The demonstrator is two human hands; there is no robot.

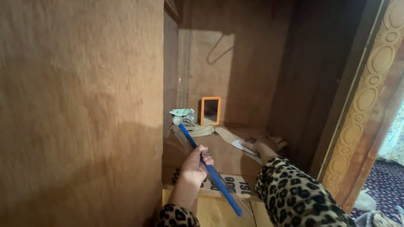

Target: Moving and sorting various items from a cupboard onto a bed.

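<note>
Inside wooden cupboard [252, 63], left hand [194, 168] is pinching blue-edged clear ruler [210, 172] mid-length, tip nearing orange mirror [210, 111]; right hand [264, 145] reaching rearward, fingers unclear. Best keeping grip firm, sweeping slowly.

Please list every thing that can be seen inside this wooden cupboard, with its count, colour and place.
stick: one, blue, long, held slanting across the shelf front
mirror: one, orange frame, upright against the back wall
cup: one, white and green, left of the mirror
cardboard: one sheet, brown, lining the shelf
papers: a few, white, lying near the right hand
cupboard: one, brown wood, open, carved frame on the right
carpet: one, dark patterned, far right on the floor
left hand: one, closed around the stick
right hand: one, deep on the shelf by the papers; grip unclear
sleeves: two, leopard print, bottom edge
</note>
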